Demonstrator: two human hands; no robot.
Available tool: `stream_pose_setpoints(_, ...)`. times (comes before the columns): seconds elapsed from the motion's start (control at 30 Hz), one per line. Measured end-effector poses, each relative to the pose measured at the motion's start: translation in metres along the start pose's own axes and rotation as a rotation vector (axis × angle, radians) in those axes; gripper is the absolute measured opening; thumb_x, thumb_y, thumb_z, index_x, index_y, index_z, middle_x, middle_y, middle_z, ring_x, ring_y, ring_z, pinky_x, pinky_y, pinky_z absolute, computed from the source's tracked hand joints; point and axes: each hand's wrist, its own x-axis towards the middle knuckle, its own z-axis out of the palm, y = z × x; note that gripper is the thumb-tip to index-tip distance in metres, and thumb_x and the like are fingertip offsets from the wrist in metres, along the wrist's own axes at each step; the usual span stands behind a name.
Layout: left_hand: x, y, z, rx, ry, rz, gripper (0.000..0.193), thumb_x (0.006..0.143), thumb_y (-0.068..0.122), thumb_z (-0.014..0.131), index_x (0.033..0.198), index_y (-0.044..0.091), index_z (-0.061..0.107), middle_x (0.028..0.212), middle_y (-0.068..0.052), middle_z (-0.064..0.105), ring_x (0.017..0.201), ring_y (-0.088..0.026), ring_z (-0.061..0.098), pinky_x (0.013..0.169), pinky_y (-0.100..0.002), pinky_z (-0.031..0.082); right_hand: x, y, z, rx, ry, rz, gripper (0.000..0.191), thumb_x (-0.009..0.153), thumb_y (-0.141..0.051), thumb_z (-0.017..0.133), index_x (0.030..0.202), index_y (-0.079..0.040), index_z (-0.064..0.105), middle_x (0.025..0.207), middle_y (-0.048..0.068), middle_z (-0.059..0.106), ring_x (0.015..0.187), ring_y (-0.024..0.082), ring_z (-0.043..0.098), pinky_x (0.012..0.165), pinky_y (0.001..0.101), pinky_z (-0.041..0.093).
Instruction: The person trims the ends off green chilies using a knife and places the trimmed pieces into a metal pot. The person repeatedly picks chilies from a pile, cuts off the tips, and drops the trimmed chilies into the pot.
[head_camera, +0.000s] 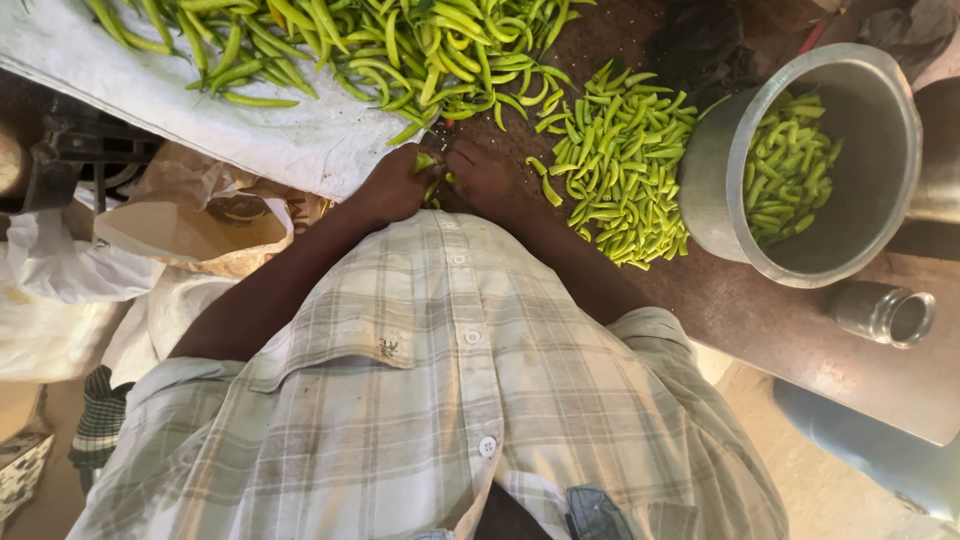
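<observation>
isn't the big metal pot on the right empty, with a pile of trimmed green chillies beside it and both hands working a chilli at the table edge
Not quite: the head view shows the big metal pot already holds green chillies. The rest stands: a pile of trimmed chillies lies beside it, and the left hand and right hand work a chilli.

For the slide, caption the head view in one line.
Left hand and right hand work green chillies between a stemmed heap, a trimmed pile and a metal pot.
</observation>
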Motion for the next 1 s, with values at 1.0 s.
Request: stream_pose_setpoints(1.0, -0.044, -0.042, -0.029, -1.167, 0.247, -0.318, 0.028, 0.096, 0.011, 0.076, 0.116, -0.001, 0.06, 0.086, -0.006, 0.062, 0.072, -0.017, 0.064, 0.065, -0.032, 0.056, 0.056, 0.055, -0.046, 0.19, 0.242, 0.607, 0.014, 0.09, -0.007, 0.075, 0.103, -0.004, 0.07, 0.097, 0.014, 0.072, 0.083, 0.027, 0.071, 0.075, 0.0398, 0.059)
